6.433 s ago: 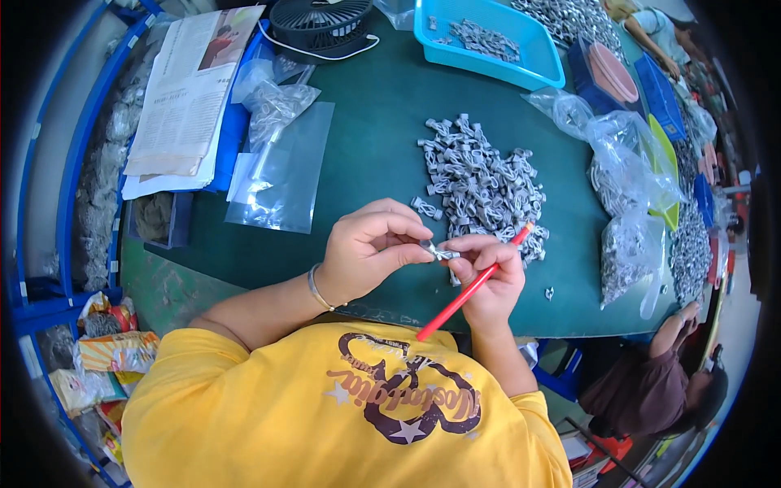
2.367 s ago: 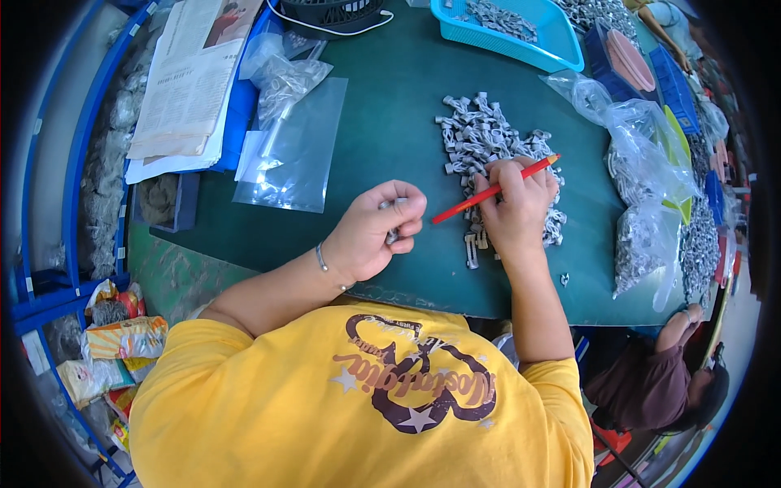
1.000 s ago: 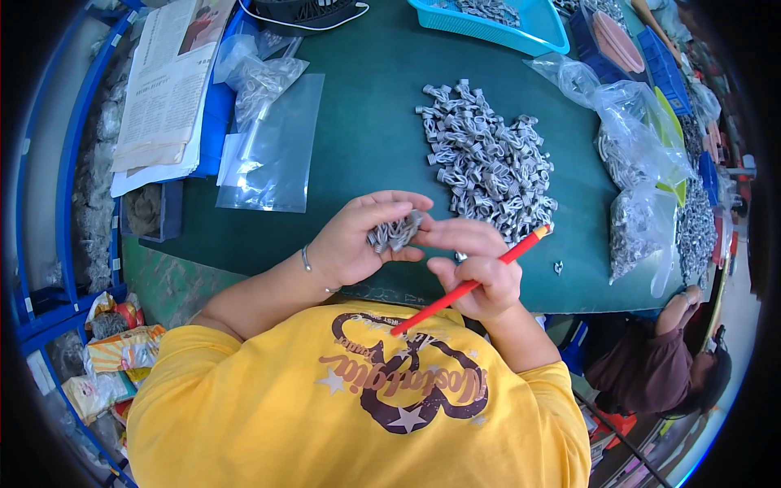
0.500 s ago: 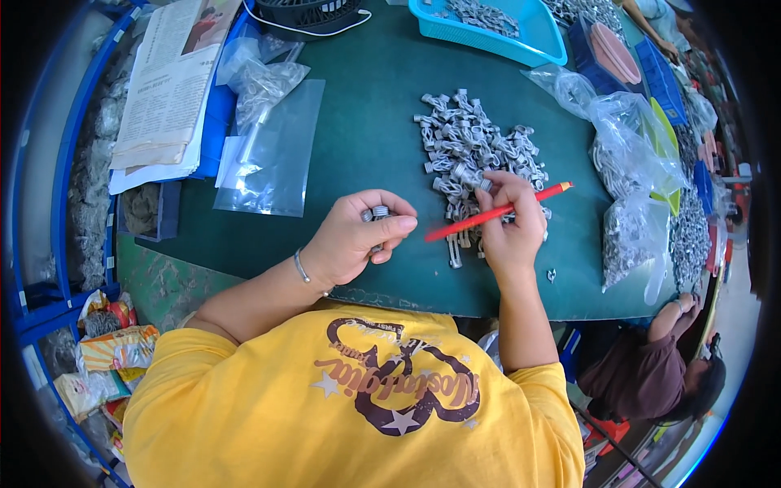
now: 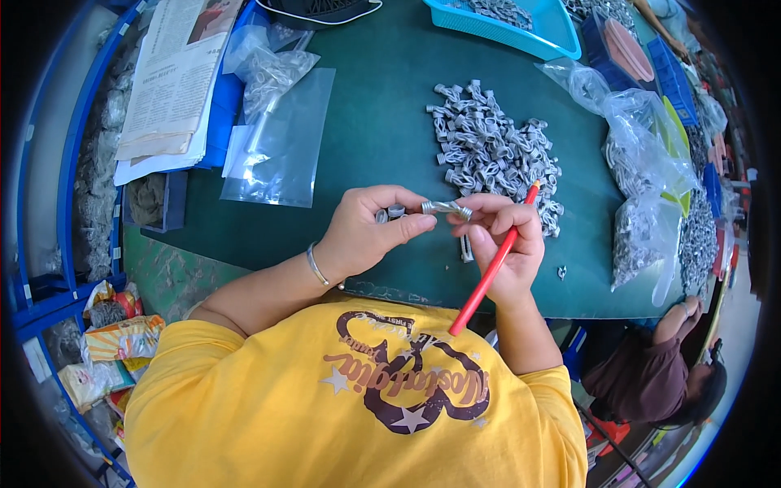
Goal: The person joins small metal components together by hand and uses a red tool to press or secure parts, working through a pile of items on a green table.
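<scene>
A small grey part [image 5: 446, 208] with ribbed round ends and a twisted middle spans the gap between my two hands. My left hand [image 5: 368, 228] pinches one end of it between thumb and forefinger, and more grey ribbed pieces [image 5: 390, 213] show inside its curled fingers. The fingers of my right hand [image 5: 511, 250] are closed on the other end. That hand also holds a red pencil [image 5: 488, 281], slanting with its pale tip away from me. Just beyond it lies a heap of similar grey looped parts [image 5: 492, 142].
A turquoise basket [image 5: 561, 45] of grey parts stands at the back. Clear bags [image 5: 639, 236] of parts lie to the right, with one loose piece [image 5: 561, 272] nearer. Flat plastic bags [image 5: 281, 154] and newspapers [image 5: 167, 98] are left. A co-worker [image 5: 643, 370] sits at right.
My right hand has come back from the heap with a grey part, which now meets my left fingers. The red pencil has swung from nearly level to steeply slanted.
</scene>
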Motion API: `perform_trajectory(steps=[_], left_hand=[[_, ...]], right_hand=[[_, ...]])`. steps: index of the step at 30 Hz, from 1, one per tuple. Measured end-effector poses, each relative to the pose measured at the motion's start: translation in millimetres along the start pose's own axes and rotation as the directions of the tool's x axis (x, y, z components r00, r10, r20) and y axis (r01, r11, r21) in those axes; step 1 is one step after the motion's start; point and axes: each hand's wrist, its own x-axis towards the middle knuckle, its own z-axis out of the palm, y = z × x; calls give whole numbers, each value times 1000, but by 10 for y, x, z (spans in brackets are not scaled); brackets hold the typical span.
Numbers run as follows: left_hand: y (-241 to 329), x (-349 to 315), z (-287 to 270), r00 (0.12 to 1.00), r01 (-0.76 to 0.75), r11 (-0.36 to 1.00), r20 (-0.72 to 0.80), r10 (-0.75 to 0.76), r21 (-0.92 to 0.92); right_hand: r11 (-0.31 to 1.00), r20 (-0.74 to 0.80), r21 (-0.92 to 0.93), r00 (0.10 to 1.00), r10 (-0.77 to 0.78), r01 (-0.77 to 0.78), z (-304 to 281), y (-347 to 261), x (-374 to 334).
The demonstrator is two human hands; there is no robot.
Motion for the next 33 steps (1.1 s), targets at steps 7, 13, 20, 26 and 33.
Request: perform_trajectory(steps=[7,13,20,26,33], left_hand=[[109,-29,26,1000,-8,998,-2,8,60],[70,-29,0,972,-226,945,-1,233,235],[92,-38,34,943,-326,911,15,333,254],[104,-28,39,934,-352,916,1,359,191],[113,-29,40,987,-148,980,-39,154,132]], right_hand=[[876,159,-392,959,-237,281,-121,73,-6],[1000,-119,-21,993,12,-14,-31,15,-18],[981,-23,85,983,180,-177,-108,81,-38],[979,-3,130,987,160,-158,-112,143,-71],[989,-74,-48,987,-142,139,-35,121,-77]])
